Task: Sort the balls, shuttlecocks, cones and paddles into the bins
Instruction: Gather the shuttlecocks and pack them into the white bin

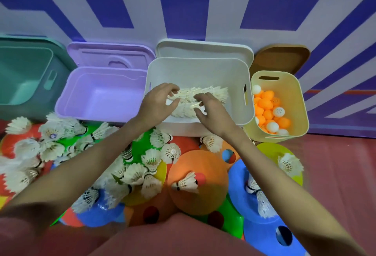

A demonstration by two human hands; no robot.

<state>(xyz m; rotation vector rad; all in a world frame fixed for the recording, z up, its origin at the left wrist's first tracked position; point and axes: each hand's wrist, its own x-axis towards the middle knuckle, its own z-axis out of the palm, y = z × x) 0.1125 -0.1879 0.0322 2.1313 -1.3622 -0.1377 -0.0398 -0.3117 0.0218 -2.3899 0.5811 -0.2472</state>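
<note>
Left hand point(157, 103) and right hand point(211, 111) both reach into the white bin point(197, 68), fingers loosely curled over the shuttlecock stack point(200, 100); whether either actually pinches it, cannot tell. Stack lies on its side, long axis running 9 to 3 o'clock; which end holds the corks is hidden. Yellow bin point(299, 101) at 3 o'clock holds balls point(266, 105). Purple bin point(101, 95) at 9 o'clock. Loose shuttlecocks point(151, 160) and cones point(198, 182) lie toward 6 o'clock.
</note>
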